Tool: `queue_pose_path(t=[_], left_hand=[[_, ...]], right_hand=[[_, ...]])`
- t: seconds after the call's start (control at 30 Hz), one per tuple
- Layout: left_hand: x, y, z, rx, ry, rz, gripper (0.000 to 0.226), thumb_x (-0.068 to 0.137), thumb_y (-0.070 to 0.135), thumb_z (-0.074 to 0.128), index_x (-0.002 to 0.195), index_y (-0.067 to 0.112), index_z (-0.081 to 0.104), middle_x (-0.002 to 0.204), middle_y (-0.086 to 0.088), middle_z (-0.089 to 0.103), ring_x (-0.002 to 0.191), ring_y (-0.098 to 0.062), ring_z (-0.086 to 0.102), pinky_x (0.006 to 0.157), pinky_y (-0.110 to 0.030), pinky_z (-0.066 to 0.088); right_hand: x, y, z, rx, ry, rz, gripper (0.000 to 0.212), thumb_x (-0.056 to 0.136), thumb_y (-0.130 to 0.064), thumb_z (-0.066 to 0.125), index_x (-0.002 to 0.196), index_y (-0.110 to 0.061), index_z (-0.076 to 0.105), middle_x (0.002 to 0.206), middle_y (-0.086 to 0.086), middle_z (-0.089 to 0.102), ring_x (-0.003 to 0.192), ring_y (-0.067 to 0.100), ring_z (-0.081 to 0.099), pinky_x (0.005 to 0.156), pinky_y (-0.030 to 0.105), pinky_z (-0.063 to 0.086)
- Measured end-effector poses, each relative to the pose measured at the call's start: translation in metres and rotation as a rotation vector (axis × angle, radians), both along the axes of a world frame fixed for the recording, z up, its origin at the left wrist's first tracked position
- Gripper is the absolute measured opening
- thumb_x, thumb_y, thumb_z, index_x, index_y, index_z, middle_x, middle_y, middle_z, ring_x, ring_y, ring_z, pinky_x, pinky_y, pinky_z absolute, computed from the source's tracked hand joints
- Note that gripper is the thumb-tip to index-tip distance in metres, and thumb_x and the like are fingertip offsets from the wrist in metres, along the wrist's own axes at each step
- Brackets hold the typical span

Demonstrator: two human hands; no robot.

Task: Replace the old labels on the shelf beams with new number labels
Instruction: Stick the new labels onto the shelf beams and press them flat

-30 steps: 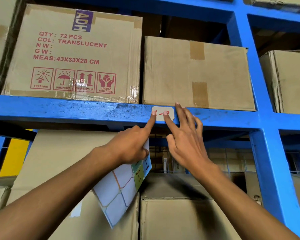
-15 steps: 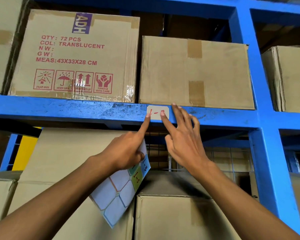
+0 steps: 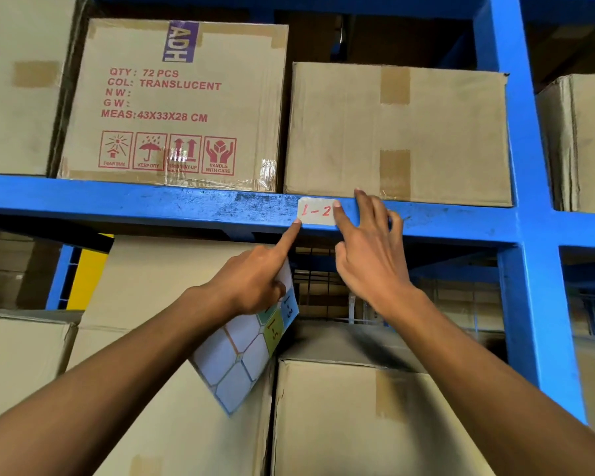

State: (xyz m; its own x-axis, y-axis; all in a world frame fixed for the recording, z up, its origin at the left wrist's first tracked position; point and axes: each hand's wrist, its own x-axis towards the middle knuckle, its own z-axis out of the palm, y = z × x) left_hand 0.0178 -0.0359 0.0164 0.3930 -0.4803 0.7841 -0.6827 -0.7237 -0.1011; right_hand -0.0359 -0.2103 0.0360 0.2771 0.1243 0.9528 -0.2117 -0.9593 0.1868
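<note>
- While the white label (image 3: 316, 211) marked "1-2" in red sits flat on the front face of the blue shelf beam (image 3: 152, 204), both hands work its edges
- left hand (image 3: 251, 283): index tip on the label's lower left corner, other fingers (image 3: 278, 289) curled, pinning the sticker sheet (image 3: 244, 355) against the palm
- right hand (image 3: 371, 255): index tip on the label's right edge, remaining fingers spread loose on the beam, gripping nothing
- label looks like thin paper sticker: near weightless, floppy, creases and tears easily, adhesive back likely grabs on first contact
- beam paint is scuffed and dusty around the spot, so corners may lift; I'd rub outward from centre with flat fingertips, no nail
- if it needs repositioning, take it by one corner and peel slow and low
- sticker sheet is limp too, hangs down over the cardboard box (image 3: 358, 424) below; still carries numbered stickers near the top
- sheet best held by its margin, not on the stickers
</note>
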Motion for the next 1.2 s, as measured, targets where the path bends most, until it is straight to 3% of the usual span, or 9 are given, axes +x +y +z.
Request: queue_pose_path(t=[0.13, 0.27, 0.33, 0.43, 0.6, 0.7, 0.8, 1.0, 1.2], left_hand=[[-0.009, 0.007, -0.009, -0.135, 0.108, -0.189, 0.088, 0.083, 0.01, 0.061, 0.148, 0.026, 0.005, 0.089, -0.013, 0.054, 0.08, -0.03, 0.054, 0.07, -0.038, 0.048], [-0.021, 0.02, -0.029, -0.478, 0.363, -0.523, 0.071, 0.086, 0.004, 0.06, 0.143, 0.03, 0.027, 0.08, -0.013, 0.062, 0.067, -0.017, 0.058, 0.062, -0.028, 0.052], [-0.029, 0.028, -0.041, -0.648, 0.5, -0.658, 0.063, 0.089, 0.003, 0.058, 0.14, 0.031, 0.033, 0.079, -0.008, 0.064, 0.064, -0.011, 0.062, 0.055, -0.024, 0.054], [-0.043, 0.043, -0.054, -0.787, 0.613, -0.745, 0.059, 0.092, 0.004, 0.054, 0.139, 0.034, 0.034, 0.082, -0.013, 0.066, 0.07, -0.016, 0.068, 0.061, -0.029, 0.056], [-0.068, 0.059, -0.071, -0.929, 0.657, -0.833, 0.058, 0.092, 0.004, 0.052, 0.138, 0.034, 0.034, 0.069, -0.012, 0.058, 0.062, -0.012, 0.065, 0.058, -0.022, 0.054], [-0.081, 0.063, -0.078, -0.985, 0.719, -0.892, 0.059, 0.091, 0.003, 0.053, 0.137, 0.035, 0.037, 0.066, -0.007, 0.057, 0.068, -0.018, 0.064, 0.076, -0.039, 0.055], [-0.092, 0.069, -0.083, -1.004, 0.746, -0.912, 0.057, 0.091, 0.004, 0.054, 0.134, 0.037, 0.04, 0.045, 0.01, 0.043, 0.061, -0.012, 0.056, 0.077, -0.038, 0.055], [-0.107, 0.075, -0.09, -0.985, 0.75, -0.924, 0.051, 0.093, 0.004, 0.051, 0.129, 0.04, 0.042, 0.042, 0.011, 0.051, 0.056, -0.007, 0.063, 0.051, -0.021, 0.052], [-0.115, 0.069, -0.099, -0.99, 0.817, -0.895, 0.051, 0.092, -0.002, 0.045, 0.128, 0.035, 0.048, 0.051, 0.004, 0.057, 0.045, -0.006, 0.057, 0.043, -0.019, 0.049]], right_hand=[[-0.016, 0.005, -0.022, 0.08, 0.061, 0.146, 0.052, 0.088, -0.022, 0.044, 0.14, -0.022, 0.038, 0.154, 0.013, 0.024, 0.14, 0.027, 0.018, 0.11, 0.042, 0.011], [-0.036, 0.015, -0.048, 0.289, 0.051, 0.425, 0.036, 0.087, -0.019, 0.049, 0.121, -0.024, 0.06, 0.127, 0.004, 0.057, 0.117, 0.018, 0.045, 0.102, 0.03, 0.016], [-0.045, 0.026, -0.065, 0.37, 0.067, 0.539, 0.028, 0.087, -0.019, 0.052, 0.111, -0.024, 0.066, 0.112, 0.001, 0.065, 0.106, 0.017, 0.052, 0.104, 0.035, 0.027], [-0.057, 0.048, -0.086, 0.411, 0.085, 0.617, 0.024, 0.087, -0.021, 0.057, 0.109, -0.018, 0.067, 0.108, 0.001, 0.063, 0.104, 0.018, 0.053, 0.099, 0.046, 0.038], [-0.075, 0.087, -0.111, 0.299, 0.09, 0.528, 0.036, 0.085, -0.035, 0.055, 0.115, -0.017, 0.065, 0.112, 0.003, 0.057, 0.109, 0.02, 0.048, 0.094, 0.029, 0.023], [-0.086, 0.105, -0.123, 0.328, 0.074, 0.5, 0.042, 0.086, -0.044, 0.052, 0.117, -0.017, 0.061, 0.115, -0.001, 0.055, 0.11, 0.016, 0.044, 0.093, 0.025, 0.023], [-0.097, 0.115, -0.131, 0.328, 0.056, 0.477, 0.044, 0.085, -0.046, 0.049, 0.117, -0.017, 0.061, 0.115, -0.002, 0.055, 0.109, 0.015, 0.045, 0.092, 0.023, 0.021], [-0.111, 0.125, -0.137, 0.307, -0.004, 0.454, 0.034, 0.085, -0.037, 0.058, 0.109, -0.015, 0.064, 0.113, 0.004, 0.06, 0.108, 0.019, 0.05, 0.093, 0.03, 0.027], [-0.119, 0.132, -0.15, 0.377, -0.012, 0.553, 0.01, 0.085, -0.018, 0.061, 0.093, -0.013, 0.067, 0.103, 0.003, 0.062, 0.104, 0.019, 0.053, 0.09, 0.029, 0.029]])
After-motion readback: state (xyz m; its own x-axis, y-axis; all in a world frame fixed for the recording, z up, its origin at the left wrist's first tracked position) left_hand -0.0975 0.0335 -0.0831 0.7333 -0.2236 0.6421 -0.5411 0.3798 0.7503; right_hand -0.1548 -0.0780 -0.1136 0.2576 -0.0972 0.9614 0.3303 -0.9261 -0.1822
